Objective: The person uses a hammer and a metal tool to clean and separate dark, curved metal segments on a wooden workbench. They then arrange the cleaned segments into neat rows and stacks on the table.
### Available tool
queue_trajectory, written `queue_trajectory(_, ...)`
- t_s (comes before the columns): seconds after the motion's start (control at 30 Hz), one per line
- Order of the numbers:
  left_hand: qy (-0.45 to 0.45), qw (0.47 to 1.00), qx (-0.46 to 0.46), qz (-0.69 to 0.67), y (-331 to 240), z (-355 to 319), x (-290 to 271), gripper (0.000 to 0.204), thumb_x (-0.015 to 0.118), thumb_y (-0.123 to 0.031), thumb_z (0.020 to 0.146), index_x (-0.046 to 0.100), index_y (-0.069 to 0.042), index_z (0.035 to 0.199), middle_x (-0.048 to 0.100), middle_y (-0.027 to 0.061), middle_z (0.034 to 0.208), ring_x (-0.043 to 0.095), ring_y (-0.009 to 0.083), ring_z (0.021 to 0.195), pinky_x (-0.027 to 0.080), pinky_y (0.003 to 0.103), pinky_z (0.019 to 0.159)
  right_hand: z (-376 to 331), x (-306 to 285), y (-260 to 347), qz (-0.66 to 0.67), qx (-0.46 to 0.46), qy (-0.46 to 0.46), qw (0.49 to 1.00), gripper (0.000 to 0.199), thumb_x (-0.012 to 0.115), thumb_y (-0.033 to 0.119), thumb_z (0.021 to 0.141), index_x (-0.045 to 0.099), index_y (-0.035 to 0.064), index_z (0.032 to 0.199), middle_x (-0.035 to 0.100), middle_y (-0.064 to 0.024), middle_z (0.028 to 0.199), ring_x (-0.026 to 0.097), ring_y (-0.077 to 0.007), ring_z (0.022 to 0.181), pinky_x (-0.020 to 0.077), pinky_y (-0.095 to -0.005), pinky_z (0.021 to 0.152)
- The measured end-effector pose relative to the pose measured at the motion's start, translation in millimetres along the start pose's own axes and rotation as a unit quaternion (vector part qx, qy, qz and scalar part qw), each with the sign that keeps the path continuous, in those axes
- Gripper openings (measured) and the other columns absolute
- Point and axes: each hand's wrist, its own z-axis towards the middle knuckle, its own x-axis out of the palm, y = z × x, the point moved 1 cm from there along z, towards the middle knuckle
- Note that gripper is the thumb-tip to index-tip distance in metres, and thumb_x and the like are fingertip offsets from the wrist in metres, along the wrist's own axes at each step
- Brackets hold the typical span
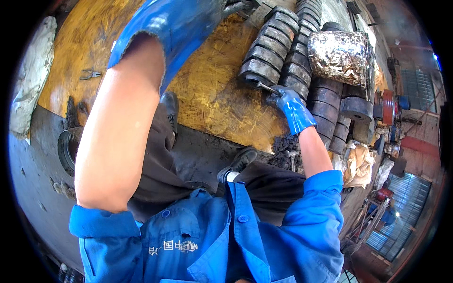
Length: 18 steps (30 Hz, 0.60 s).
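Observation:
My left arm reaches far forward, and its blue rubber glove (pixel 174 33) is large at the top edge. The fingers of that hand run out toward the top, and I cannot make out what they hold. My right hand (pixel 289 104), also in a blue glove, is closed around a slim metal rod-like tool (pixel 269 88) with a small rounded end. That end points left, close to the near end of a row of dark, stacked ring-shaped parts (pixel 264 56). Below both hands lies a worn yellow board (pixel 222 104) with dark grease stains.
Pliers (pixel 90 74) lie on the board at left. A metal ring (pixel 67 150) and a whitish sheet (pixel 30 80) are farther left. At right stand more dark rings (pixel 325 106), a shiny foil-wrapped cylinder (pixel 339 56) and brown crumpled paper (pixel 358 165). Dark debris (pixel 283 148) lies by my right forearm.

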Motion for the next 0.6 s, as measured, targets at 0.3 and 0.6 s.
queue_trajectory(0.3,0.066,0.978,0.02,0.196,19,25,49,0.065,0.07,-0.052,0.087,0.06,-0.005,0.131,0.064,0.021,0.125,0.061,0.0296,0.117,0.049,0.043,0.1,21,20,-15,-0.097,0.025,0.061,0.993,0.041,0.061,0.018,0.083,0.065,0.0163,0.123,0.07,-0.0195,0.106,0.067,-0.0386,0.095,0.054,-0.0451,0.084)
queue_trajectory(0.6,0.269,0.606,0.062,0.746,174,-10,125,0.056,0.072,-0.032,0.079,0.058,-0.014,0.131,0.068,0.0184,0.117,0.065,0.0363,0.109,0.051,0.043,0.095,3,42,3,-0.07,0.08,0.033,0.994,0.029,0.05,0.023,0.095,0.068,0.0115,0.115,0.071,-0.016,0.106,0.069,-0.0357,0.097,0.0553,-0.0434,0.081)
